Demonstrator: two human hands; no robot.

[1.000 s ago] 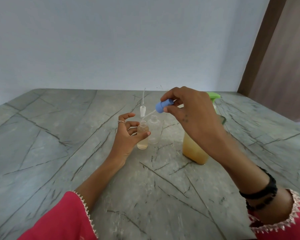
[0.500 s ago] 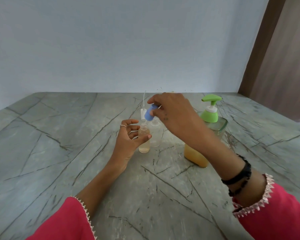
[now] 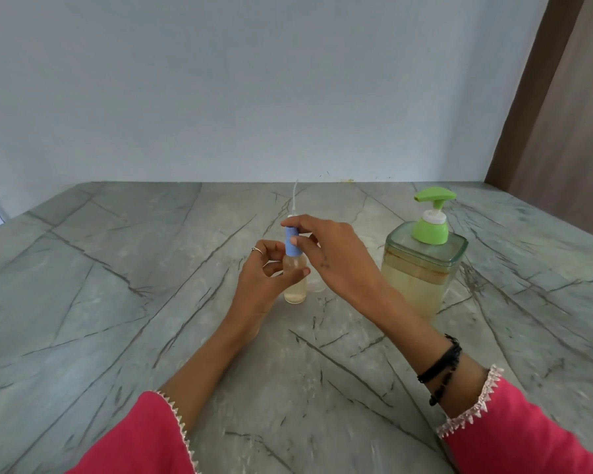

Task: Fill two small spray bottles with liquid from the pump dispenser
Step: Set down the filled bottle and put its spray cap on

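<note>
place: home | cues: marble-look table (image 3: 117, 302), pump dispenser (image 3: 425, 268), plain wall (image 3: 220, 80)

Pretty plain room tbh. A big grey-green stone table (image 3: 83, 302) with dark veins running all over it fills the near part and reaches right up to the far wall (image 3: 254, 80), which is flat pale blue-grey with nothing on it. On the far right there's a brown wooden panel (image 3: 562, 114), leaning in the wide-angle view. Light is soft and even.
</note>
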